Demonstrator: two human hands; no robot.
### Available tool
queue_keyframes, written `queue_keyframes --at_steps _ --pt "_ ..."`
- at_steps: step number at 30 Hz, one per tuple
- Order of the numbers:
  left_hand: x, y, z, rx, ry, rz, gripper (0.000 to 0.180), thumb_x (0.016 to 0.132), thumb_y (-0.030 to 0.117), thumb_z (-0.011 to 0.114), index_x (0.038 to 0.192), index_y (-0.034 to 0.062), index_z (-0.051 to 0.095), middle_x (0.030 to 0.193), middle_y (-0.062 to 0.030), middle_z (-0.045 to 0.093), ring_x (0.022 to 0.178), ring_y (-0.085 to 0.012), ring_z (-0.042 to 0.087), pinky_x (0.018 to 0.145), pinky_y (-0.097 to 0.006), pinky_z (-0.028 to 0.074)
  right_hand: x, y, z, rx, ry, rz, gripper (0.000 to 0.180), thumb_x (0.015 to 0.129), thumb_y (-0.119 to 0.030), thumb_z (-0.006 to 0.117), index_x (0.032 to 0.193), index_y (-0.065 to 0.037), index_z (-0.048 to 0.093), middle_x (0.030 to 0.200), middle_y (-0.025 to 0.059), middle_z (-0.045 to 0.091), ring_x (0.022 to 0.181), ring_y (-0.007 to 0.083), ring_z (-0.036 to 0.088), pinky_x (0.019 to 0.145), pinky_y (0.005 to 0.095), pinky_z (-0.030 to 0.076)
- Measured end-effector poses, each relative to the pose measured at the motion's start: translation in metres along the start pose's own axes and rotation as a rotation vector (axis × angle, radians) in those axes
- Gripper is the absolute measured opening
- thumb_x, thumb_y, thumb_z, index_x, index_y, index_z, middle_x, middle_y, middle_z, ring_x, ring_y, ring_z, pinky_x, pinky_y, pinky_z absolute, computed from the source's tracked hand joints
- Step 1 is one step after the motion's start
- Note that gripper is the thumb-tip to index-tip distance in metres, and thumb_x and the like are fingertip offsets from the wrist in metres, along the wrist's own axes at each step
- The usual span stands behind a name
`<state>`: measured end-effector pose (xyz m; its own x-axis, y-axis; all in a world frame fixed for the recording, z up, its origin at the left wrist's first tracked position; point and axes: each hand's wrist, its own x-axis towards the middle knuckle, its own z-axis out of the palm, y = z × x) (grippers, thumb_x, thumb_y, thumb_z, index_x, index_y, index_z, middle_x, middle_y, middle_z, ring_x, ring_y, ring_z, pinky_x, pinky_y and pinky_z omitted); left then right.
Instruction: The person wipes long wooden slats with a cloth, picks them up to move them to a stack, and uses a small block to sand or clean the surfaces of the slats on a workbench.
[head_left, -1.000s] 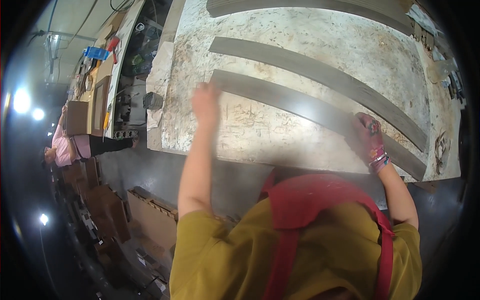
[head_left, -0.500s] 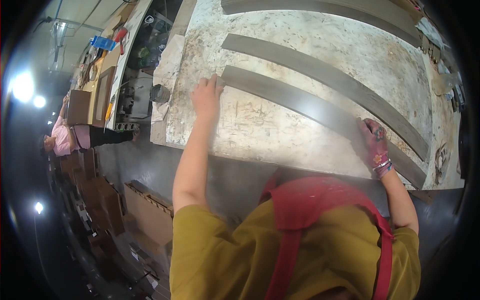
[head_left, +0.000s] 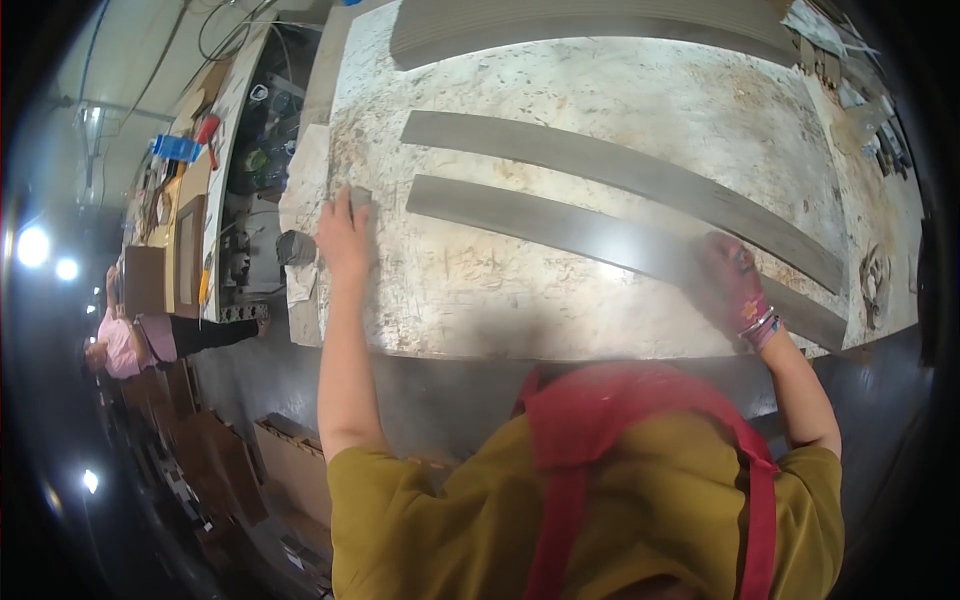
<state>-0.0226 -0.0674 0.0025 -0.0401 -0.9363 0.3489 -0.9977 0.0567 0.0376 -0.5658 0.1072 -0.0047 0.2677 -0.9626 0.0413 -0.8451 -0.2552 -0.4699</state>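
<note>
Two long grey boards lie roughly side by side across the worktable, the far board and the near board. My right hand, in a pink flowered glove, has its curled fingers on the near board towards its right end; the fingertips are partly blurred. Left of the boards' ends, my bare left hand rests over the table with its fingers around a small grey-brown block. The block's underside is hidden.
A stack of grey boards lies along the far side of the worktable. A dark roll sits at its left edge. Further left, a side bench carries a blue container and a red-handled tool. Another person stands beyond.
My left hand has moved left, away from the near board's end, with the small block. My right hand stays on the near board. The whole view has shifted slightly.
</note>
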Motion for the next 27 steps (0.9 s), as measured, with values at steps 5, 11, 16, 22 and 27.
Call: queue_keyframes --at_steps 5,11,16,22,27 --pt "0.019 0.14 -0.015 -0.383 0.106 0.308 0.039 0.079 0.015 0.07 0.116 0.0073 0.059 0.088 -0.0115 0.057 0.077 -0.0273 0.055 0.069 -0.038 0.044 0.008 0.046 -0.029 -0.338 0.239 0.099 0.067 0.075 -0.029 0.069 0.135 -0.012 0.046 0.127 0.0205 0.049 0.114 0.0376 0.048 0.097 0.0451 0.038" --pt "-0.005 0.307 0.026 -0.583 -0.222 0.699 0.036 0.08 0.027 0.066 0.111 0.0088 0.06 0.1 -0.0128 0.058 0.094 -0.0301 0.054 0.08 -0.042 0.043 0.017 0.082 -0.038 -0.214 0.1 0.199 0.073 0.071 -0.036 0.072 0.135 -0.012 0.045 0.125 0.0201 0.05 0.117 0.0377 0.046 0.101 0.0457 0.034" --pt "-0.005 0.357 0.047 -0.461 -0.146 0.762 0.038 0.079 0.026 0.067 0.113 0.0134 0.057 0.099 -0.0059 0.056 0.093 -0.0254 0.053 0.075 -0.039 0.043 0.019 0.091 -0.023 -0.257 0.181 0.173 0.074 0.07 -0.037 0.073 0.135 -0.013 0.046 0.119 0.0192 0.052 0.112 0.0368 0.049 0.098 0.0452 0.036" --pt "0.069 0.186 0.057 -0.233 -0.028 0.475 0.02 0.076 0.008 0.066 0.095 0.0071 0.064 0.083 -0.0137 0.059 0.079 -0.0337 0.058 0.069 -0.044 0.046 0.019 0.089 -0.028 -0.24 0.171 0.23 0.075 0.066 -0.034 0.076 0.133 -0.013 0.05 0.119 0.0166 0.051 0.111 0.0345 0.049 0.096 0.0438 0.037" --pt "0.07 0.184 0.02 -0.385 -0.068 0.252 0.03 0.079 0.023 0.068 0.104 0.0062 0.063 0.091 -0.0135 0.059 0.085 -0.0322 0.056 0.074 -0.043 0.045 0.017 0.092 -0.024 -0.272 0.168 0.236 0.076 0.065 -0.032 0.077 0.133 -0.013 0.049 0.118 0.017 0.051 0.11 0.0345 0.049 0.097 0.0437 0.037"
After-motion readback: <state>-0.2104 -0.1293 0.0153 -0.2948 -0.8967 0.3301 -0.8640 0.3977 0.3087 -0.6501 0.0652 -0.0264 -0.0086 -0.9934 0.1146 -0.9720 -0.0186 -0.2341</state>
